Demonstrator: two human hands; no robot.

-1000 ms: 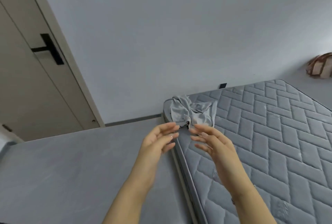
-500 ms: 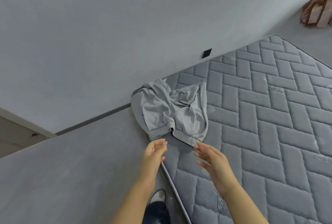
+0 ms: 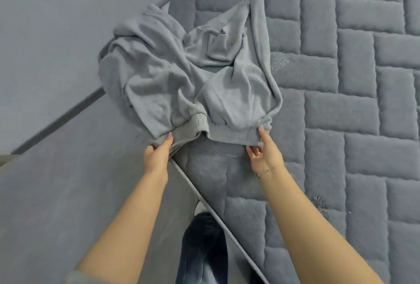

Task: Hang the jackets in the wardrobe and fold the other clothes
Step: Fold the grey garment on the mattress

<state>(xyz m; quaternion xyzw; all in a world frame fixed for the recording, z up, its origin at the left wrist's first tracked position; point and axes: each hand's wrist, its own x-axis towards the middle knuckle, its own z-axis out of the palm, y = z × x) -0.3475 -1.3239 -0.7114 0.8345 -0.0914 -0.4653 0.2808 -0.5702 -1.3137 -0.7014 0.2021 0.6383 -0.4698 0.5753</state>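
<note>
Moved: both hands, loose in the air above the bed edge half a second ago, now reach the crumpled garment, and the head view has dropped to look almost straight down.
Head view, garment: a light grey sweatshirt [image 3: 181,79] lies bunched on the near corner of the mattress [image 3: 363,101], its left side hanging over the edge toward the floor [image 3: 56,192].
Left hand: the left hand [image 3: 156,156] pinches the ribbed hem at the garment's lower left; the thumb lies on top of the cloth, and the other fingers are tucked under it and hidden.
Right hand: the right hand [image 3: 261,154] pinches the hem at the lower right, with one fingertip on top and the rest curled beneath the band.
Between the hands: a ribbed cuff folds over the hem, just beside the left hand.
Hard to make out: sleeves and neck are lost in the folds; a small pale tag shows near the top, its print unreadable.
Cut off: both forearms run out of the bottom edge; the mattress runs out at the top and right.
Partly hidden: a leg in dark jeans [image 3: 202,249] and a pale shoe toe stand on the floor between the forearms, against the mattress side.
Mattress marks: pale scuffs and a dark smudge on the quilting, nature unclear.
</note>
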